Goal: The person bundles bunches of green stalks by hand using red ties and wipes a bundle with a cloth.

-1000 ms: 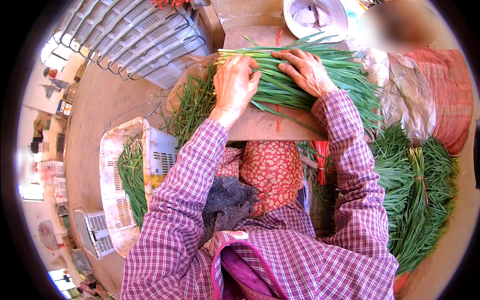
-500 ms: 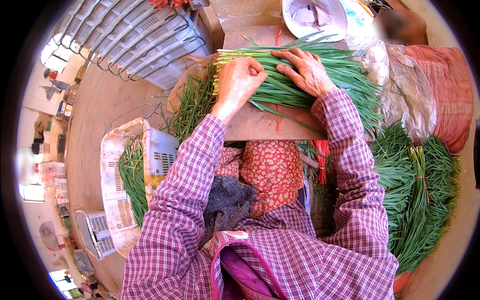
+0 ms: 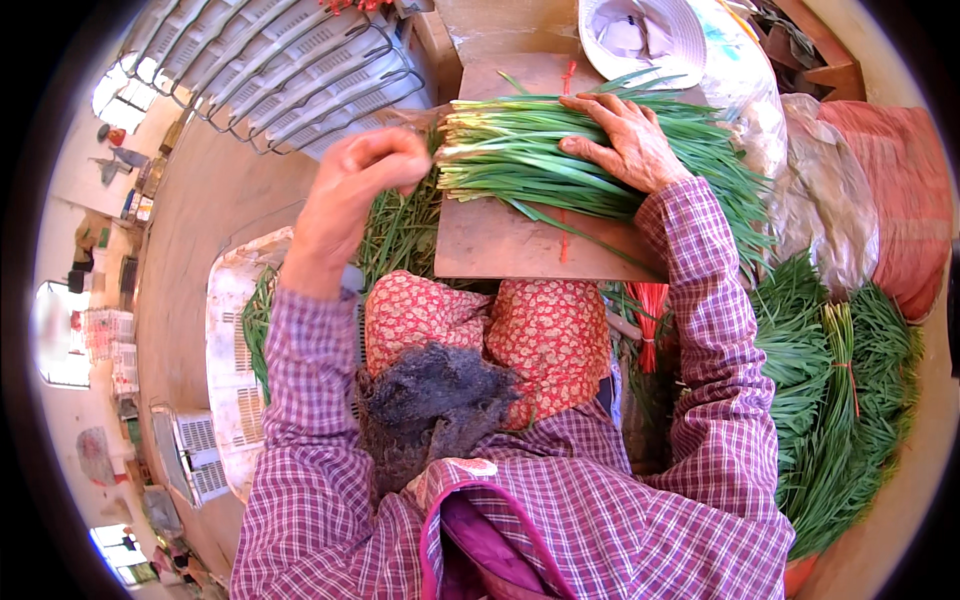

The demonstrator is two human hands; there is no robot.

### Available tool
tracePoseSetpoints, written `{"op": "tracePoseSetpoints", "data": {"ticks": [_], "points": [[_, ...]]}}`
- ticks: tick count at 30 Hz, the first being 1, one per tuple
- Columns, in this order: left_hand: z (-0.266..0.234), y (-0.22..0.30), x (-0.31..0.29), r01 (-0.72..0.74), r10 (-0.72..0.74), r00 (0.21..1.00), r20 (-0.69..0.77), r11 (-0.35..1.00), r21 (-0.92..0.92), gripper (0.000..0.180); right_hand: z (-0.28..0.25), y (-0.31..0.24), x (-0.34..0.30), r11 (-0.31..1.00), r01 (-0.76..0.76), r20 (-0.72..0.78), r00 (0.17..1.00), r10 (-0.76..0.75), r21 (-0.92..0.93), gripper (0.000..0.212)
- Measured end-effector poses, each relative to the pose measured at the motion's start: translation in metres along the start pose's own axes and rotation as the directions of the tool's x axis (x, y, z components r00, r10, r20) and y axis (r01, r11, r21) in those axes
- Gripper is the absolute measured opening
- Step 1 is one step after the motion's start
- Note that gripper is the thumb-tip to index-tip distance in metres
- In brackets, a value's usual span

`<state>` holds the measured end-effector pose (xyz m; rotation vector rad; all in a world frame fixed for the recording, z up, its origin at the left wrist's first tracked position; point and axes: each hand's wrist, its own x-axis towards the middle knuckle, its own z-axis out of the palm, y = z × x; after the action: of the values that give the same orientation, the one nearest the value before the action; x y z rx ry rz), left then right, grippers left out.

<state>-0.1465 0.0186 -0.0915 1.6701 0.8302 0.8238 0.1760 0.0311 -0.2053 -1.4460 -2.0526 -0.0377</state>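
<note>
Head view: a bundle of garlic chives [image 3: 530, 165] is laid across the desk [image 3: 480, 245], its leaves partly covered by the right hand [image 3: 630, 145], whose grip is spread apart on top. Just beside the pale stalk ends, the left hand [image 3: 350, 185] is raised and blurred, fingers curled; whether anything is held cannot be told. A red tie [image 3: 563, 247] is hidden at its middle beneath the chives. A white plastic crate [image 3: 228, 390] is partly blocked by the left sleeve [image 3: 310, 385]; a pale sun hat [image 3: 685, 45] is cropped above.

From my remote feed, I can read no lettering, numbers or signs around the flat reddish-brown board [image 3: 500, 243].
</note>
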Motion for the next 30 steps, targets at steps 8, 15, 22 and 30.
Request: {"op": "tracePoseSetpoints", "data": {"ticks": [8, 15, 22, 30], "points": [[-0.013, 0.007, -0.041, 0.042, -0.040, 0.999, 0.014, 0.928, -0.370, 0.014, 0.012, 0.003, 0.002, 0.999, -0.038, 0.011, 0.999, 0.039, -0.033, 0.067], [-0.008, 0.065, -0.034, -0.120, 0.182, 0.982, 0.043, 0.786, -0.607, 0.018, 0.020, 0.004, -0.002, 0.988, -0.056, -0.080, 0.996, 0.045, -0.144, 0.067], [-0.081, 0.033, -0.073, 0.134, -0.109, 0.991, -0.080, 0.854, 0.502, 0.023, 0.018, 0.006, -0.004, 0.987, -0.093, -0.046, 0.995, 0.087, -0.130, 0.068], [-0.006, -0.096, -0.044, -0.182, 0.335, 0.941, 0.055, 0.360, 0.915, 0.056, 0.012, 0.001, 0.001, 0.992, -0.092, 0.032, 0.995, 0.095, -0.084, 0.072]]}}
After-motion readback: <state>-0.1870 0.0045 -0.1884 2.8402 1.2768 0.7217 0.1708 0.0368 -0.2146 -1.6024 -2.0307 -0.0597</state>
